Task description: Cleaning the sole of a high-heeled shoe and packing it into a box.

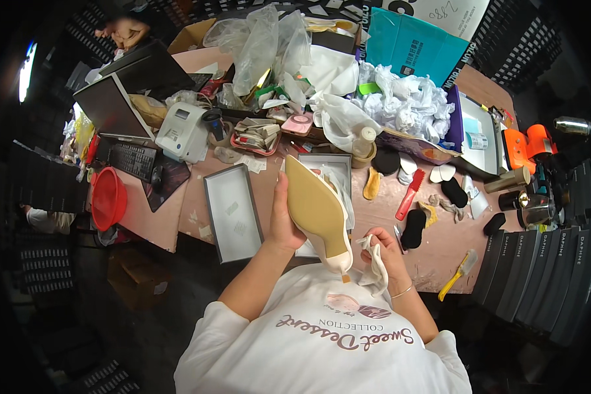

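Tan-soled heeled shoe (316, 220) is grasped by left hand (285, 220), sole toward camera; white cloth (375, 268) is pinched by right hand (385, 255) just beside it.

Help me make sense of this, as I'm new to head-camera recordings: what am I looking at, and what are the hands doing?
There is no machine here, just a person's two bare hands. The single picture comes from a wide fisheye camera on the person's head, looking down, so straight edges bend near the rim. Its left is the person's left.

The left hand holds a pale heeled shoe, tan sole toward the camera. The right hand holds what looks like a white cloth.

On the pinkish table are a shallow open box, crumpled white paper, a red brush-like tool and a yellow-handled tool.
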`<state>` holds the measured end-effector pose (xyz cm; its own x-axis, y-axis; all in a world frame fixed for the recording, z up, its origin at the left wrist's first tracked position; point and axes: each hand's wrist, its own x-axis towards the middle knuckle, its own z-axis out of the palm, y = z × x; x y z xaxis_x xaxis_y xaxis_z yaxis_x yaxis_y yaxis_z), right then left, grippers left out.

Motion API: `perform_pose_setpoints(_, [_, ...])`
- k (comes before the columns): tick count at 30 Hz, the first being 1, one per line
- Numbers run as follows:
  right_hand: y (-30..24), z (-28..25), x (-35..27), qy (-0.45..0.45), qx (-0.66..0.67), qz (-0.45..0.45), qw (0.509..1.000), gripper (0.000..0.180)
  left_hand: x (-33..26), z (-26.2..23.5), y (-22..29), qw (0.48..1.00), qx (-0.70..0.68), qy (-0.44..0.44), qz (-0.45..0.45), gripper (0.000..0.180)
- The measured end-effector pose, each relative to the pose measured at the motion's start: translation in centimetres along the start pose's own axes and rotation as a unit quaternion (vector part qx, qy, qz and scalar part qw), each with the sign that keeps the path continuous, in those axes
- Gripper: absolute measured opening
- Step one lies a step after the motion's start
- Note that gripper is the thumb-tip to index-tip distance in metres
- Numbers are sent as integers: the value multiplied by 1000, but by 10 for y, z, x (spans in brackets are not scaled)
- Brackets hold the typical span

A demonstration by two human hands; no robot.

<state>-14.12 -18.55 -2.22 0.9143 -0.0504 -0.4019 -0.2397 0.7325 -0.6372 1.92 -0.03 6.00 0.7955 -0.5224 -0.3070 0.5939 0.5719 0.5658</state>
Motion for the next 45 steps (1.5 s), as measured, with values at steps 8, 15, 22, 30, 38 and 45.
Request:
perform_pose_setpoints(8, [-11, 29, -18, 32, -108, -56, 992, 10, -10, 5, -12, 998, -1, -28, -58, 73])
perform_pose_setpoints(15, [-50, 78, -39, 12, -452, -337, 826, 14, -15, 6, -18, 994, 25, -47, -92, 73])
perform_pose_setpoints(22, [-57, 103, -20, -62, -625, -509, 589, 30, -22, 17, -23, 992, 48, -55, -107, 72])
perform_pose_setpoints(30, [-88, 125, 22, -40, -656, -501, 564, 21, -31, 21, -33, 983, 105, -49, -139, 73])
perform_pose_setpoints(38, [-68, 114, 8, -68, -671, -510, 534, 20, -27, 15, -35, 988, 108, -30, -109, 68])
perform_pose_setpoints(45, [-61, 112, -3, -63, -655, -495, 567, 13, -19, 9, -34, 986, 135, -37, -95, 72])
